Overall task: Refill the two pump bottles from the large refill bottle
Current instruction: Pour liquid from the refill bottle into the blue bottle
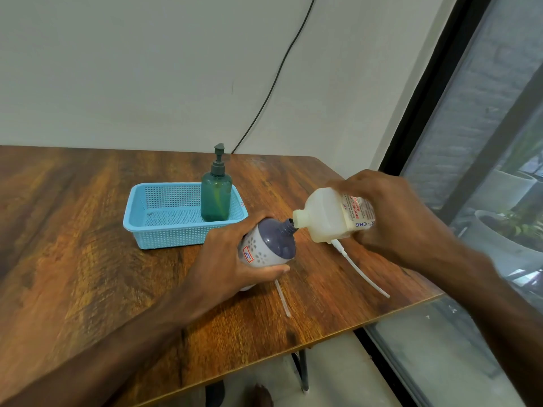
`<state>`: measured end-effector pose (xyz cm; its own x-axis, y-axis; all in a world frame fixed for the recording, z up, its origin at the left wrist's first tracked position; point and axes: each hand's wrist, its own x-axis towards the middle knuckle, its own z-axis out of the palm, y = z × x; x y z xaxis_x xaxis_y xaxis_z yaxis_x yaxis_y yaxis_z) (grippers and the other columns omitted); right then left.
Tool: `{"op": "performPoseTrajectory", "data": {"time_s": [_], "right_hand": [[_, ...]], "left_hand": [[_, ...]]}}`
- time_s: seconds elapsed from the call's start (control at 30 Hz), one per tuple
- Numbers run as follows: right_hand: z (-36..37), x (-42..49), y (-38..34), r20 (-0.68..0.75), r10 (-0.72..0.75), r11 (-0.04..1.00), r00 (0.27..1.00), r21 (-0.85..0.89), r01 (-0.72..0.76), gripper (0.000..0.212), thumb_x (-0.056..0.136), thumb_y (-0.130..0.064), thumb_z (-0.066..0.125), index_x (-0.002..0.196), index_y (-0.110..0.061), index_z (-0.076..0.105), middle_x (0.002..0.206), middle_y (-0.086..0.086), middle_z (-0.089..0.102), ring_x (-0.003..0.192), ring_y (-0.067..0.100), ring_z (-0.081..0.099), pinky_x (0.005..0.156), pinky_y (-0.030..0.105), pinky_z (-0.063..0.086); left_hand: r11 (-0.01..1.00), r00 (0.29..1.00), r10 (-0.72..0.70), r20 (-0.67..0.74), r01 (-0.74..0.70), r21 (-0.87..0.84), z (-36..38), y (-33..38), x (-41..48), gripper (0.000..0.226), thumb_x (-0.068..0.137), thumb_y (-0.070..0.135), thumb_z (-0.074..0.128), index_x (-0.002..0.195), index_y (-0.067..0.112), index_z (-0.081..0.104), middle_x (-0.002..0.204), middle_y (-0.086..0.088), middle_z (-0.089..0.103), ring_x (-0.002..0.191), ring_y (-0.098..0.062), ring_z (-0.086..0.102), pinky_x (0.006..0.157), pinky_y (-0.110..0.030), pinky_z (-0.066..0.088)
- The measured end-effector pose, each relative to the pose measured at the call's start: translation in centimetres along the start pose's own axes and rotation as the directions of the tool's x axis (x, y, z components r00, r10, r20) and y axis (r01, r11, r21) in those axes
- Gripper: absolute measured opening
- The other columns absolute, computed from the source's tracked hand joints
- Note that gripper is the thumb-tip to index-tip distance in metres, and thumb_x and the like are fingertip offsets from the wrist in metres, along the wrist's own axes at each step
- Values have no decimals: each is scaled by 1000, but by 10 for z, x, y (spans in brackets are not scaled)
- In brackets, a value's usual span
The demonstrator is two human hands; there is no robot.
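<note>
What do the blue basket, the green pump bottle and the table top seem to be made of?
Blue basket: probably moulded plastic, matte; its walls and floor are grids of small holes.
Green pump bottle: apparently translucent plastic, smooth; something pale shows through its wall.
Table top: wood or wood-look laminate, slight sheen; grain pattern shows, which one is unclear.

Smooth opaque plastic is seen on the pump bottle (pixel 269 245) in the left hand (pixel 223 259), milky translucent plastic on the refill bottle (pixel 326 215) in the right hand (pixel 390 212), and softly glossy wood grain on the table (pixel 88 230) beneath both.
</note>
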<state>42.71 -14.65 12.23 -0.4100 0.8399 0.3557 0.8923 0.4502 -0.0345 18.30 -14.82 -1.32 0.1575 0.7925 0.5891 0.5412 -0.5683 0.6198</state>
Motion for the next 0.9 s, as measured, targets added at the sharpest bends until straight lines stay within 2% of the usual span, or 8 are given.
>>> {"op": "performPoseTrajectory", "data": {"time_s": [0.2,0.33,0.5,0.7,0.9], "right_hand": [[-1,1,1,3,-2,1000,1000,-8,2,80,70,-9,86,142,-25,55,131,-1,60,122,18,54,99,37,47],[0,1,1,0,-8,1000,1000,-13,8,81,69,-9,86,141,-26,55,130,-2,61,122,18,54,99,38,48],[1,3,1,-4,-12,1000,1000,-8,12,78,70,-10,85,141,-26,56,132,-1,61,124,19,53,102,40,46],[2,3,3,1,-3,1000,1000,-5,3,78,71,-12,85,141,-27,55,134,-2,60,126,18,52,105,40,45],[1,3,3,-3,-15,1000,1000,-18,15,78,69,-12,86,141,-27,56,131,-3,61,124,19,54,103,40,47]], "left_hand": [[1000,1000,12,-5,-12,-27,-1,2,0,79,65,62,86,133,35,57,114,21,68,105,6,63,88,-16,53],[1000,1000,16,-18,-16,-21,-2,4,-1,77,64,68,81,131,43,51,111,36,58,105,15,58,88,-6,48],[1000,1000,16,-12,-16,-15,-2,1,0,81,64,67,83,134,38,54,113,27,64,106,9,61,88,-8,49],[1000,1000,19,-8,-19,-7,-2,2,0,80,64,70,81,133,49,47,113,34,60,107,10,60,89,-7,48],[1000,1000,21,-13,-21,0,-2,3,-1,81,63,70,80,133,49,46,113,38,56,108,13,57,89,-3,45]]}}
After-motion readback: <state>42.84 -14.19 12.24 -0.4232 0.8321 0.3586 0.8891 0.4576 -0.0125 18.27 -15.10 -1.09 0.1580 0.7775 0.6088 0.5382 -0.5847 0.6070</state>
